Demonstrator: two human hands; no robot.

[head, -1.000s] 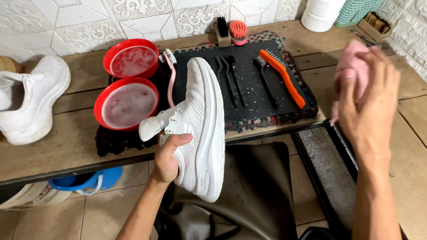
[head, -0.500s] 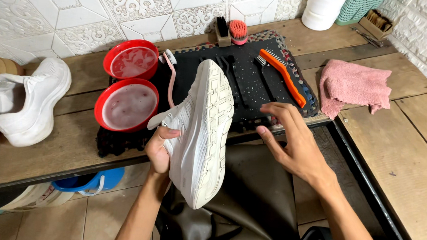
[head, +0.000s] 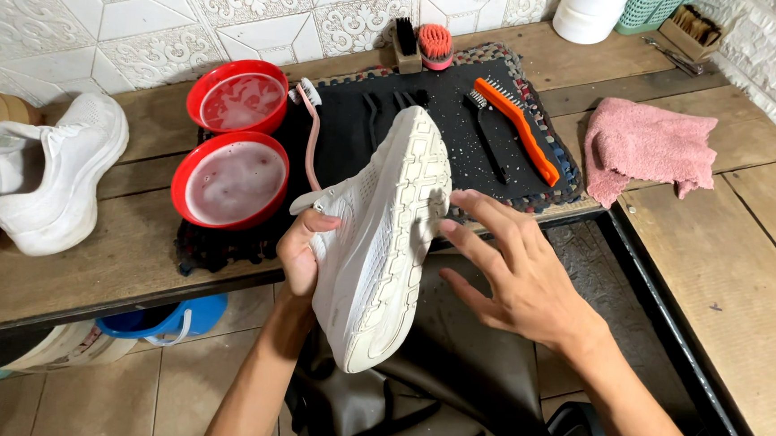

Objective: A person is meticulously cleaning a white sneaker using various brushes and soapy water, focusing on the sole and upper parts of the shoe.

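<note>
While left hand (head: 300, 258) grips, ridged-sole mesh sneaker (head: 387, 236)

Two bare forearms shown, no sleeves worn, left hand (head: 300, 256), right hand (head: 519, 280), fingers unadorned, nails short

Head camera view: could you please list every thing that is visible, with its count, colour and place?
sneaker in hand: 1, white, held sole-up over the bench edge
second sneaker: 1, white, far left on bench
bowls: 2, red, soapy water, left of mat
mat: 1, black, bench centre
orange brush: 1, on mat
pink toothbrush: 1, mat's left edge
pink cloth: 1, right of mat
small brushes: 2, at the wall
bench: 1, wooden
left hand: grips the sneaker
right hand: open, fingers at the sole
</note>
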